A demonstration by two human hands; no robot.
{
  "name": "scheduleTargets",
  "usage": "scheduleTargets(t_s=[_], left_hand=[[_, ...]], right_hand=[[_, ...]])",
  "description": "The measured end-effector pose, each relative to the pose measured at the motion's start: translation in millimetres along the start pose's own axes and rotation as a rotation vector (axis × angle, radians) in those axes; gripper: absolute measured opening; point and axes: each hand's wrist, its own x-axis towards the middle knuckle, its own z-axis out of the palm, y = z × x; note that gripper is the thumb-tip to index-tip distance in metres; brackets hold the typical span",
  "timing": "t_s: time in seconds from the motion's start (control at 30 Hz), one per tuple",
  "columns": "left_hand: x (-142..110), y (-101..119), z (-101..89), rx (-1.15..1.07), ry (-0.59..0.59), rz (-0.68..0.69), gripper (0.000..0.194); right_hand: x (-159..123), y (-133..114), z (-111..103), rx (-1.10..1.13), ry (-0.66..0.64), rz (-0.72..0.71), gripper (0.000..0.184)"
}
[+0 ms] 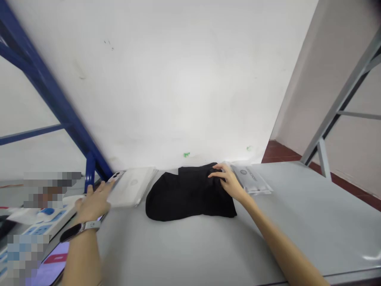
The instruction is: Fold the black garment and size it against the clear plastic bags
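Observation:
My left hand (93, 204) lies over a white smartphone (117, 176) at the table's far left, and the phone's top end shows past my fingers. Beside the phone is a flat white plastic-wrapped pack (132, 186). My right hand (228, 182) pinches the far right part of a folded black cloth garment (187, 196), which lies flat in the middle. Just behind my right hand sits a grey-white printed plastic packet (250, 178). A black-strapped watch (80, 230) circles my left wrist.
The grey table (300, 226) runs up to a white wall (160, 79). Blue steel shelf framing (50, 91) stands at the left and grey framing (342, 107) at the right. A white-and-blue printed box (44, 216) and a lit device screen (50, 262) sit at the lower left.

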Motion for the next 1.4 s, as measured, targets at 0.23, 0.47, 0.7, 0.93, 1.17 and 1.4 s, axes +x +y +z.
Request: scheduleTargets(t_s=[0.23, 0.47, 0.7, 0.93, 1.17, 1.4], left_hand=[[-14, 113, 6.5, 0.06, 0.143, 0.27, 0.051], [-64, 214, 5.4, -0.742, -0.328, 0.47, 0.051], [-85, 228, 14.7, -0.828, -0.474, 0.457, 0.053], [-81, 225, 19.8, -0.711, -0.308, 0.607, 0.052], [-76, 219, 33.0, -0.449, -0.222, 0.74, 0.027], [-74, 217, 35.1, -0.318, -0.158, 0.788, 0.025]], right_hand=[[-1, -30, 22, -0.045, -0.091, -0.182, 0.061], [-3, -25, 29, -0.073, -0.062, -0.2, 0.064], [3, -26, 7, -0.19, -0.105, -0.197, 0.051], [-3, -22, -35, -0.246, -0.471, -0.026, 0.052], [-6, -21, -41, -0.388, -0.328, 0.254, 0.024], [-8, -17, -17, -0.514, -0.305, 0.339, 0.019]])
